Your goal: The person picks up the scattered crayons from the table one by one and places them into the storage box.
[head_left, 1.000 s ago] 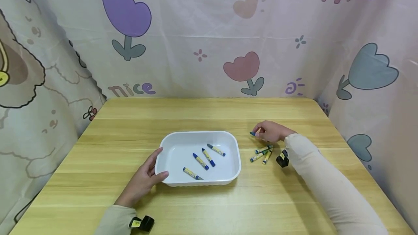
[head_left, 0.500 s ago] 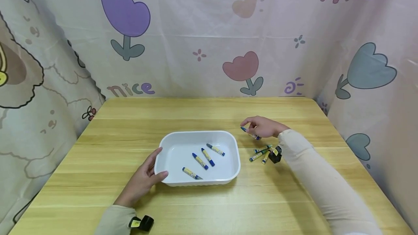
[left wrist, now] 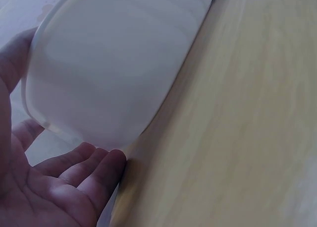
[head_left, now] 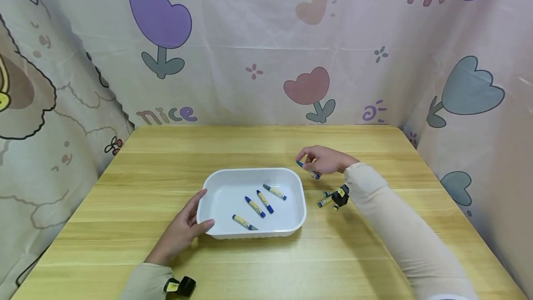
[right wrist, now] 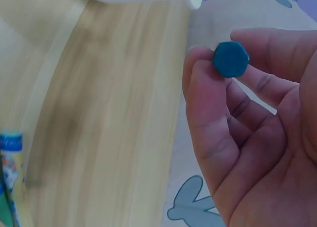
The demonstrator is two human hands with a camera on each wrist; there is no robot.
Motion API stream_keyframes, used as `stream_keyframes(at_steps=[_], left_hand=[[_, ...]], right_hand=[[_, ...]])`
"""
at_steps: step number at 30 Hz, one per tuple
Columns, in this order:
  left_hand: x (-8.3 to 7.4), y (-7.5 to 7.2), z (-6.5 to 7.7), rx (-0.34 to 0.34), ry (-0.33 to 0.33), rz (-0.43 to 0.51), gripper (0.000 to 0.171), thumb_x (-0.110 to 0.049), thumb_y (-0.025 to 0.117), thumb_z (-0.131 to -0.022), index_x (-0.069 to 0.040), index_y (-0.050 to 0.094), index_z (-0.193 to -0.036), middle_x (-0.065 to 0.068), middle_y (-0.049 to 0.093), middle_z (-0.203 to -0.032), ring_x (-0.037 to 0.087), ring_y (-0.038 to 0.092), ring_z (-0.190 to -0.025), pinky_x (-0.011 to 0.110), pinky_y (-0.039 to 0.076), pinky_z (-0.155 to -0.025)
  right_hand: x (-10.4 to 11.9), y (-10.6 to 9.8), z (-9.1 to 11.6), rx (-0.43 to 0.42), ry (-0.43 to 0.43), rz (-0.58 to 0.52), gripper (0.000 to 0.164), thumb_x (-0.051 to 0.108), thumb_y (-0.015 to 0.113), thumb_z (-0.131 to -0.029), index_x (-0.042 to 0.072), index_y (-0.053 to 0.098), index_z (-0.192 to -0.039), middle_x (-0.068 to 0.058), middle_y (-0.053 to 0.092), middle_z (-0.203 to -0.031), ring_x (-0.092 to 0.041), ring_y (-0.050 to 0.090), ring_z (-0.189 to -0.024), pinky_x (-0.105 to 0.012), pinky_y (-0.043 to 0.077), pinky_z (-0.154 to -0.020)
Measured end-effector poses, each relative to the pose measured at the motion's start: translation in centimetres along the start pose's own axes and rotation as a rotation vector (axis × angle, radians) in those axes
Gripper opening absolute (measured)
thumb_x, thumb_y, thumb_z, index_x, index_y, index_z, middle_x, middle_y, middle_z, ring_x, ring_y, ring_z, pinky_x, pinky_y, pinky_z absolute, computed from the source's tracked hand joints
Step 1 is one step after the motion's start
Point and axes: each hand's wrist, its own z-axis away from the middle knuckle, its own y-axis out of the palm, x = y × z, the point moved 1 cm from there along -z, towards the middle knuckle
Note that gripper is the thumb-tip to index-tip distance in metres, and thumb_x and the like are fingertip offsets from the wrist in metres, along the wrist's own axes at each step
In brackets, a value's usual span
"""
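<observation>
My right hand pinches a blue crayon between thumb and fingertips, above the table just beyond the tray's far right corner. Its blue-green end faces the camera in the right wrist view. At its left end, the white plastic tray is held by my left hand, thumb over the rim. The left wrist view shows the fingers against the tray's outer wall. Several yellow-wrapped crayons lie apart inside the tray, among them a dark blue one and a grey-tipped one.
Right of the tray, a small pile of crayons lies on the wooden table. The camera on my right wrist partly hides it in the head view. A printed curtain hangs behind and beside the table.
My right hand has lifted the blue crayon and carried it left, toward the tray's far right corner. The left hand and the crayons in the tray have stayed put.
</observation>
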Motion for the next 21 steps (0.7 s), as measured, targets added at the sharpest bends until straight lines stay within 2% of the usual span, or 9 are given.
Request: stream_keyframes(at_steps=[5, 12, 21], left_hand=[[0.0, 0.0, 0.1, 0.004, 0.001, 0.003, 0.081, -0.007, 0.067, -0.091, -0.009, 0.018, -0.155, 0.031, 0.031, -0.148, 0.045, 0.045, -0.125, 0.022, 0.05, -0.085], [0.0, 0.0, 0.1, 0.002, 0.004, 0.0, 0.081, -0.007, 0.067, -0.091, -0.01, 0.018, -0.155, 0.03, 0.03, -0.15, 0.045, 0.044, -0.126, 0.021, 0.049, -0.086], [-0.1, 0.0, 0.0, -0.004, -0.009, -0.012, 0.082, -0.009, 0.068, -0.091, -0.012, 0.018, -0.156, 0.029, 0.026, -0.152, 0.045, 0.042, -0.128, 0.02, 0.048, -0.087]], right_hand=[[1.1, 0.3, -0.6, 0.012, 0.008, -0.015, 0.035, 0.008, 0.055, -0.097, -0.001, 0.052, -0.132, -0.023, 0.06, -0.105, -0.018, 0.059, -0.072, -0.031, 0.052, -0.065], [2.4, 1.2, -1.5, 0.034, 0.006, -0.035, 0.036, 0.007, 0.056, -0.097, 0.0, 0.051, -0.132, -0.014, 0.062, -0.098, -0.019, 0.06, -0.072, -0.031, 0.054, -0.065], [4.1, 2.3, -2.5, 0.059, -0.003, -0.001, 0.035, 0.007, 0.059, -0.096, 0.002, 0.053, -0.13, -0.015, 0.062, -0.1, -0.019, 0.063, -0.076, -0.031, 0.056, -0.066]])
